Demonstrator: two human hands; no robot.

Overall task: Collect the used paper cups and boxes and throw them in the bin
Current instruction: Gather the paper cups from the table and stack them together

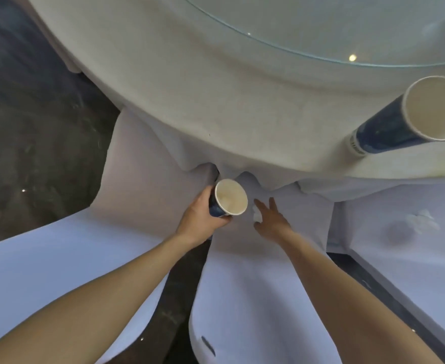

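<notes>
Two paper cups are showing. The first cup (229, 197) is sitting in the left hand (203, 216), near the middle of the view, and the fingers are wrapping around its dark blue side and holding it tight. Its open top is pointing up at the camera, and the inside is looking pale and creamy. The second cup (410, 116) is standing on the round table (190, 88) at about 2 o'clock from the first cup, well apart from it, close to the table's edge. It is blue too, with a white inside that is looking empty. A white strip with small dark marks is running down its side near the bottom, but the marks are too blurry to read, and no brand name is showing on either cup. The right hand (270, 219) is reaching out at 3 o'clock from the held cup, just beside it. Its fingers are spread wide and flat, holding nothing, and they are touching a small crumpled white scrap (257, 216) lying on a white-covered chair seat (242, 258). One more crumpled white scrap (423, 219) is lying on another seat far over at 3 o'clock. One glass disc (347, 27) is lying on the table's cloth at 1 o'clock. No boxes are showing.
</notes>
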